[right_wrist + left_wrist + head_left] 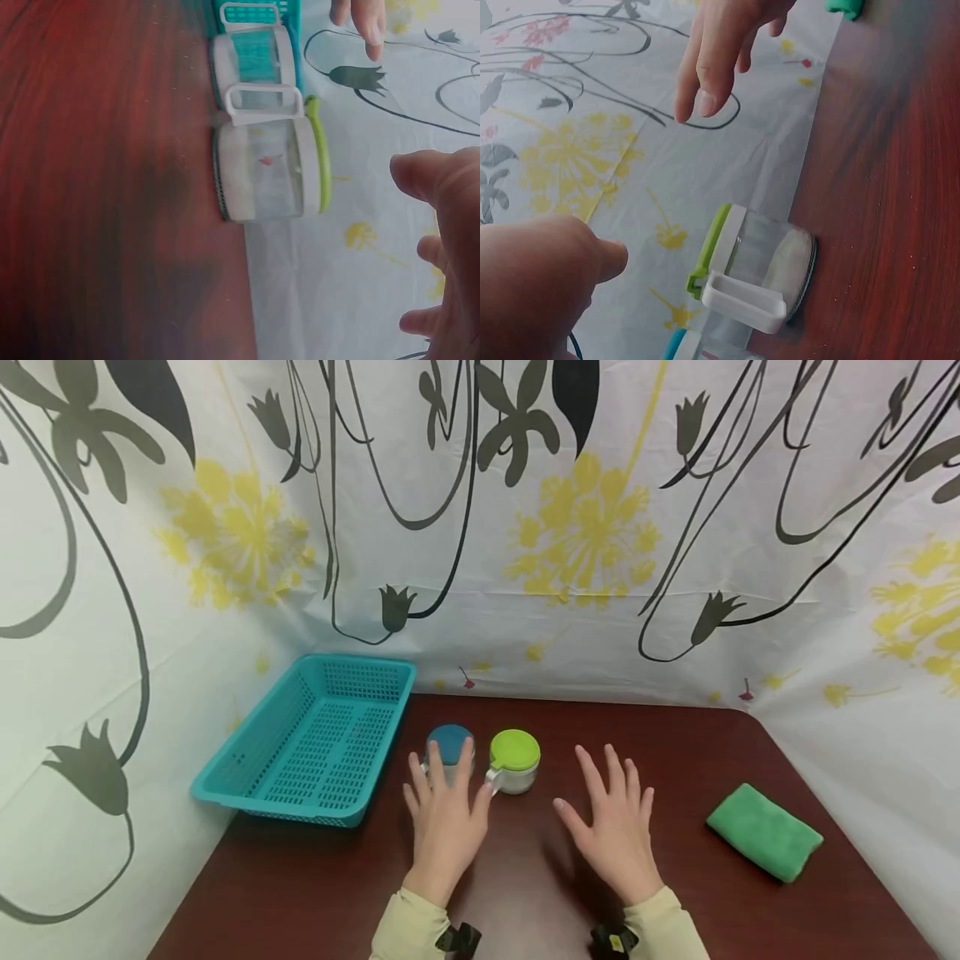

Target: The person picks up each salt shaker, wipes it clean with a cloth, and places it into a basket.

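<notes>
Two lidded glass jars with white handles stand side by side on the table: one has a blue lid [450,742], the other a green lid [514,749]. In the left wrist view the green-lidded jar [757,262] holds pale contents, and the right wrist view shows the same jar [262,171] upright. My left hand [447,831] hovers with spread fingers in front of the blue-lidded jar, partly covering it. To the right of the green-lidded jar, my right hand [617,831] is held above the table, fingers apart. Neither hand holds anything.
A turquoise plastic basket [375,752] sits at the table's left back edge. On the right lies a folded green cloth [765,832]. The dark red-brown table [540,885] meets a flower-patterned curtain [480,552] behind.
</notes>
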Available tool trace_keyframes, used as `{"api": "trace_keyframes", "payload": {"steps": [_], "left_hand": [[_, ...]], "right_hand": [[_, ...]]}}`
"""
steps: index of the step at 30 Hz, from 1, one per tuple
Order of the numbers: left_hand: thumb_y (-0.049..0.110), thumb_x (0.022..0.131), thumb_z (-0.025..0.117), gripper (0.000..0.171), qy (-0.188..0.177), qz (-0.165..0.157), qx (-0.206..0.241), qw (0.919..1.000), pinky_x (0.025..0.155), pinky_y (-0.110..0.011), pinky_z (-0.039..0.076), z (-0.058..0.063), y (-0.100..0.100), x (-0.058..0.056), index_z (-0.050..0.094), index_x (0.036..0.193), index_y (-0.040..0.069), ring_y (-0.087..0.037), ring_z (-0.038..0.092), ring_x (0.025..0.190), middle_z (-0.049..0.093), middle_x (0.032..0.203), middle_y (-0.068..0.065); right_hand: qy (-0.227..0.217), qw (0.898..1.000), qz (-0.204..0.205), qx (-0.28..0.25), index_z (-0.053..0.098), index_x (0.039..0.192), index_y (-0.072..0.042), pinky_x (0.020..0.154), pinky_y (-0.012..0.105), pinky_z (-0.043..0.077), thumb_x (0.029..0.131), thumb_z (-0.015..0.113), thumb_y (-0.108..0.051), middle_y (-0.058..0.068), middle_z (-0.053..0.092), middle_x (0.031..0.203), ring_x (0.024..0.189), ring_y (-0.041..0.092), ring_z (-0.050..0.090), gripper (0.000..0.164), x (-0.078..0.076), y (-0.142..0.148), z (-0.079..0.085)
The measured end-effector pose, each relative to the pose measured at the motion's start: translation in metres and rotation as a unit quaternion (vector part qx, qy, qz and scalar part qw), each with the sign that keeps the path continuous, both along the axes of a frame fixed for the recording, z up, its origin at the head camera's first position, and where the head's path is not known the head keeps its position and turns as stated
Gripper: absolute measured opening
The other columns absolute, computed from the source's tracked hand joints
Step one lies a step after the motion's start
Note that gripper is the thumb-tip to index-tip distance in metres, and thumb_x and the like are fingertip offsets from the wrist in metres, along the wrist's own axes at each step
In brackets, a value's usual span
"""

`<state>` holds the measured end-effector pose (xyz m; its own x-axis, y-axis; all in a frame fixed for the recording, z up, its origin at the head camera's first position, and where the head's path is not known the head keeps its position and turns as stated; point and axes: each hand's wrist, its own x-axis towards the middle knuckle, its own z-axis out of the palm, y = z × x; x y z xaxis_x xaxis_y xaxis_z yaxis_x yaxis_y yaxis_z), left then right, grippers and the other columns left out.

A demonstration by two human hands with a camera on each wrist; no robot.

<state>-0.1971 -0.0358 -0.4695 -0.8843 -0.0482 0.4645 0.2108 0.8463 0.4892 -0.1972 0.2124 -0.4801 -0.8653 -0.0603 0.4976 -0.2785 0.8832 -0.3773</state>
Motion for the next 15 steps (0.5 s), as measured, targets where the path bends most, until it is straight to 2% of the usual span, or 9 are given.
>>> {"api": "trace_keyframes", "payload": {"steps": [5,10,15], "left_hand": [[0.043,0.098,0.059,0.073,-0.012,-0.001,-0.011,0.9999,0.109,-0.073,0.023,0.005,-0.005,0.0,0.027,0.16,0.025,-0.05,0.01,0.148,0.026,0.159,-0.025],[0.038,0.096,0.063,0.072,0.012,-0.007,-0.023,0.9996,0.106,-0.069,0.033,0.006,-0.017,-0.008,0.032,0.158,0.017,-0.052,0.024,0.143,0.035,0.153,-0.027],[0.031,0.094,0.068,0.071,0.026,-0.022,-0.007,0.9994,0.103,-0.066,0.039,0.005,-0.026,-0.018,0.036,0.155,0.012,-0.05,0.031,0.139,0.038,0.151,-0.027]], "right_hand": [[-0.007,1.0,0.011,0.015,0.03,0.159,-0.032,0.103,0.081,0.01,0.089,0.069,-0.055,0.014,0.02,0.164,0.146,0.047,0.016,0.084,0.007,0.011,0.003],[-0.002,0.998,0.026,0.053,0.031,0.158,-0.028,0.105,0.08,0.008,0.088,0.071,-0.054,0.017,0.022,0.162,0.144,0.049,0.018,0.085,0.009,0.026,0.006],[0.01,0.994,0.038,0.098,0.032,0.158,-0.026,0.106,0.079,0.009,0.087,0.073,-0.051,0.019,0.023,0.161,0.144,0.048,0.019,0.086,0.006,0.047,0.014]]}}
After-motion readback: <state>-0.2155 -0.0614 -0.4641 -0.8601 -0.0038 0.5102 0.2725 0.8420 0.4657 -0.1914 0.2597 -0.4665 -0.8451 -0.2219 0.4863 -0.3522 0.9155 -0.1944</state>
